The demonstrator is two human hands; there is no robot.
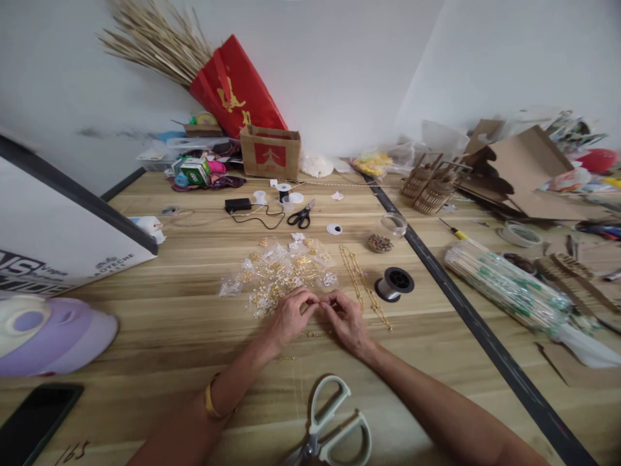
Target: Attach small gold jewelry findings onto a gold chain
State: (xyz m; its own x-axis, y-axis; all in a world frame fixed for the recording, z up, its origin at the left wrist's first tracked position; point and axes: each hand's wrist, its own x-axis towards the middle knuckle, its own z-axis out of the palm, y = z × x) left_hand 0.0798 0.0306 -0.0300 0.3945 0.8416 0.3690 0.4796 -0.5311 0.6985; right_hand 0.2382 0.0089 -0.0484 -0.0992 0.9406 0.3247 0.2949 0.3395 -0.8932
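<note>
The small beads [274,288] look clear and gold

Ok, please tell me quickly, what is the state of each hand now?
Left hand: fingers closed in a pinch; what they hold cannot be told.
Right hand: also pinching, beside the left; any held thing is too small to see.

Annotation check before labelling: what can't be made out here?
All head view:
- Whatever is between the left hand and right hand: hidden by fingers, too small.
- Large scissors: blade tips cut off, bottom edge.
- Phone: cut off, left edge.
- Small bags: individual pieces too small, glare.
</note>
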